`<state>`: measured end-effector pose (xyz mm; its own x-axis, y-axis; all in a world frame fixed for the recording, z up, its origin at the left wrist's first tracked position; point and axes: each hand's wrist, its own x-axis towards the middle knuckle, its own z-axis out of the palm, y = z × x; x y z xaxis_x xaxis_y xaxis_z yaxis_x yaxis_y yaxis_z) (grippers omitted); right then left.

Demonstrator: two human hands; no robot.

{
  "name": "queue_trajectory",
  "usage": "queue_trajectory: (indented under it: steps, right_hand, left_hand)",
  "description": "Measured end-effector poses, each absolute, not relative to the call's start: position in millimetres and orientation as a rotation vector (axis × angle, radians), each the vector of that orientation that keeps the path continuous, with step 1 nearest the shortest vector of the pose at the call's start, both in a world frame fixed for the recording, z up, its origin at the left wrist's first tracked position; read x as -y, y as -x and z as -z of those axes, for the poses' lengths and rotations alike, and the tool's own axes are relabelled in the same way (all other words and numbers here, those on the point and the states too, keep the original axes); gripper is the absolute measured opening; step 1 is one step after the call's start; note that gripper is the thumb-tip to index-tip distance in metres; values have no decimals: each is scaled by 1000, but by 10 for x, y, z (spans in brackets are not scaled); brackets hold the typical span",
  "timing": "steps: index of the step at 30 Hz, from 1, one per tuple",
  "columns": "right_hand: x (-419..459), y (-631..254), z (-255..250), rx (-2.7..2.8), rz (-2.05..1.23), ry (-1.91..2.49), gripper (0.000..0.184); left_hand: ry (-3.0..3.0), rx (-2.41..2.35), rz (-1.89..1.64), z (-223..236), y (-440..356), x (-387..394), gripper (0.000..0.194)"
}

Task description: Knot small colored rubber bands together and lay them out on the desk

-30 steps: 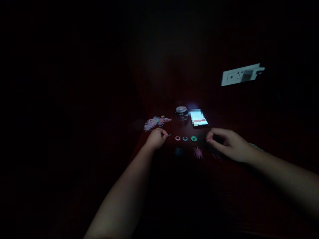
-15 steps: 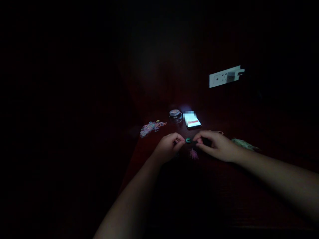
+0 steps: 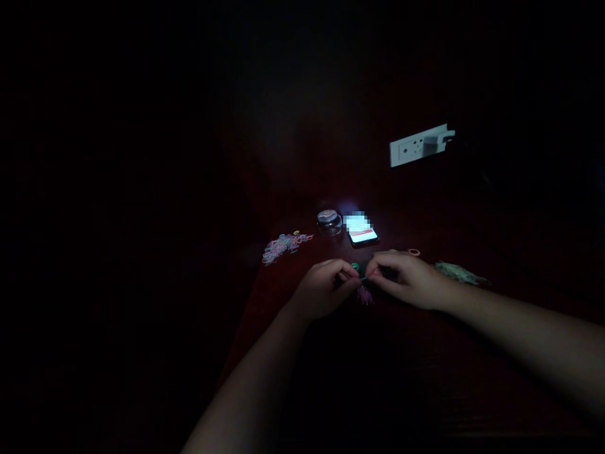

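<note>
Grip: your left hand is pinched, thumb to forefinger, on a thin teal elastic band; your right hand appears pinched on its other end. The band spans the small gap between your fingertips, on the near side of a green ring and just above a pink bundle of bands; in this dimness you cannot tell whether it touches either.

Handling (judged): very light, soft, springy; likely to snap back if one end slips, and thin enough to tear if overstretched. Best hold: fingertip pads at opposite ends of the loop, pulling evenly.

Writing: none legible. The phone on the far side glows, its upper screen pixelated, with a red strip below. The jar to its left has a patterned lid, too small to read. The wall socket plate, far right, shows no brand you can make out.
</note>
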<state>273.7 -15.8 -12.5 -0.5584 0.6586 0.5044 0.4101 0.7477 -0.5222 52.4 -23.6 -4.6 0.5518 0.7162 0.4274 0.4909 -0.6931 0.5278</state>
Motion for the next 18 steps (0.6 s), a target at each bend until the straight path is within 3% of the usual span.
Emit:
queue_trajectory:
  steps: [18]
  right_hand:
    - [153,-2746,126,2216,-499,790,17]
  left_hand:
    - [-2449,-951,-881,34,-544,260,12]
